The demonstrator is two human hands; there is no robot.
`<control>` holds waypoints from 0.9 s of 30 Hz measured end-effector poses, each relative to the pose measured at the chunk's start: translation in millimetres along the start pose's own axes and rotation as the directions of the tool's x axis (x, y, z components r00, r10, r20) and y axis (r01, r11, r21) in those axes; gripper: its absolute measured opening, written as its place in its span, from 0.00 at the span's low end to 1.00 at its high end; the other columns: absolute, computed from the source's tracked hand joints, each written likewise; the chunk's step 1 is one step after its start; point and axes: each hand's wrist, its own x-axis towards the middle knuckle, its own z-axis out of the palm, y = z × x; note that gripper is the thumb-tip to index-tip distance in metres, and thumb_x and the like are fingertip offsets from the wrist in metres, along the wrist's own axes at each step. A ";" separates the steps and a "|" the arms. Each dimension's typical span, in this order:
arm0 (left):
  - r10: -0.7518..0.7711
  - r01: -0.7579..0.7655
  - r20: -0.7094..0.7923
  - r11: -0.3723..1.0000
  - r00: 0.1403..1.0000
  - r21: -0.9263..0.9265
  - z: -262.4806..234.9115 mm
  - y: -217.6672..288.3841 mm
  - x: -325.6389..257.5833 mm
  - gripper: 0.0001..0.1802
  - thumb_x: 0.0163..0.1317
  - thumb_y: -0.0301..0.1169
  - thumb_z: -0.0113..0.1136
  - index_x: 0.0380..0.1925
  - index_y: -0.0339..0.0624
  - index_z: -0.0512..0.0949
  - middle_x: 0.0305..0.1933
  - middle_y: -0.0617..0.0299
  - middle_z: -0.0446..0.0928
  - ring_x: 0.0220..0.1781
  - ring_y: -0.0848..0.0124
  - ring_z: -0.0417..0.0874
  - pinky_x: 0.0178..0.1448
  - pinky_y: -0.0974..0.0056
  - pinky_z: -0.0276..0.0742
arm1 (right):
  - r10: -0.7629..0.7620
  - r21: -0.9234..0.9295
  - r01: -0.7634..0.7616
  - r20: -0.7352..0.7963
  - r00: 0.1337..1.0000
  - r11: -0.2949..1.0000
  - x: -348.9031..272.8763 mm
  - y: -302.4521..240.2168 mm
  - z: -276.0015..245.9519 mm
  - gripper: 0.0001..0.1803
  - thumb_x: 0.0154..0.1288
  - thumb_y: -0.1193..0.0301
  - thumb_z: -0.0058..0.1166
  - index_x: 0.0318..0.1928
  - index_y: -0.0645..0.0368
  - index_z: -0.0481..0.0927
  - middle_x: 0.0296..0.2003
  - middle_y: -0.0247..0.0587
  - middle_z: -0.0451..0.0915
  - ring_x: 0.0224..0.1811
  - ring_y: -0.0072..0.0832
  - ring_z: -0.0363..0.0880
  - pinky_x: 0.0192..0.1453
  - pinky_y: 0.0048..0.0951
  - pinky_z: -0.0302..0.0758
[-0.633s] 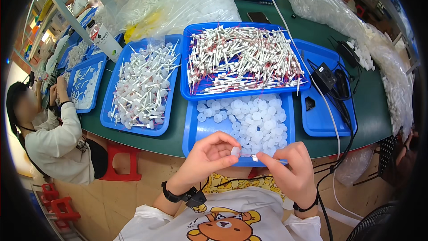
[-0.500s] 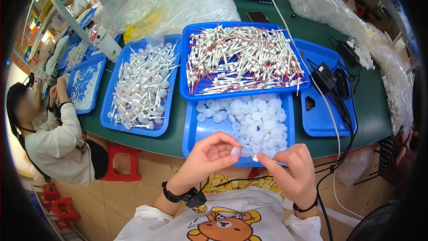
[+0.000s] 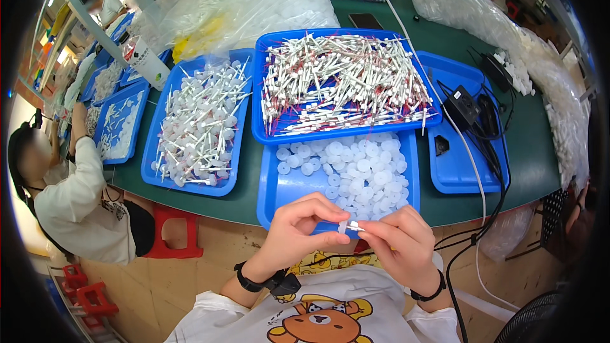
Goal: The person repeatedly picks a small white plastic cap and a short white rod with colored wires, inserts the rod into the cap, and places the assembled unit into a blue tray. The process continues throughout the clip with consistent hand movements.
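Between thumb and fingertips, my left hand [image 3: 293,227] pinches a small translucent white disc [image 3: 342,227]. My right hand [image 3: 405,240] grips a thin white stick [image 3: 354,225], whose end meets the disc; whether it is through the disc's middle I cannot tell. Both hands are over the front edge of a blue tray [image 3: 293,187] of loose translucent discs [image 3: 365,174]. Resting on that tray's far part is another blue tray [image 3: 346,135], heaped with white sticks bearing red threads [image 3: 346,79].
Left stands a blue tray [image 3: 190,187] of sticks with discs on them. At right, a blue tray [image 3: 467,179] holds black adapters [image 3: 462,107] and cables. Large clear plastic bags [image 3: 289,6] and a phone [image 3: 365,21] lie behind. A person [image 3: 73,197] works at far left.
My right hand has moved left and closed in toward my left hand, bringing the white stick up against the disc. The view has shifted slightly.
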 end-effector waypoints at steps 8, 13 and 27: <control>0.122 -0.110 -0.070 0.982 0.990 0.156 7.6 2.6 -2.8 0.16 0.48 0.14 0.75 0.40 0.33 0.85 0.46 0.52 0.83 0.51 0.64 0.85 0.57 0.61 0.81 | 0.441 0.412 -0.420 0.048 0.896 0.809 -10.3 -10.9 12.6 0.08 0.62 0.79 0.67 0.42 0.61 0.88 0.29 0.34 0.80 0.24 0.15 0.73 0.23 0.19 0.66; 0.171 -0.151 -0.013 0.900 0.985 0.410 4.7 14.1 -4.1 0.17 0.48 0.18 0.77 0.40 0.36 0.87 0.43 0.55 0.85 0.45 0.66 0.86 0.50 0.63 0.84 | 0.449 0.441 -0.474 0.169 0.878 0.762 -6.2 -8.3 7.9 0.07 0.62 0.78 0.67 0.41 0.62 0.88 0.29 0.34 0.80 0.24 0.14 0.73 0.24 0.18 0.65; 0.407 0.016 -0.546 0.791 0.732 0.611 -55.6 41.3 -14.2 0.17 0.56 0.13 0.68 0.47 0.30 0.80 0.46 0.60 0.78 0.42 0.75 0.80 0.51 0.70 0.77 | -0.511 0.517 0.674 -0.440 0.738 0.528 -1.6 -54.3 -52.8 0.12 0.61 0.77 0.65 0.45 0.58 0.78 0.30 0.38 0.81 0.26 0.26 0.76 0.31 0.29 0.72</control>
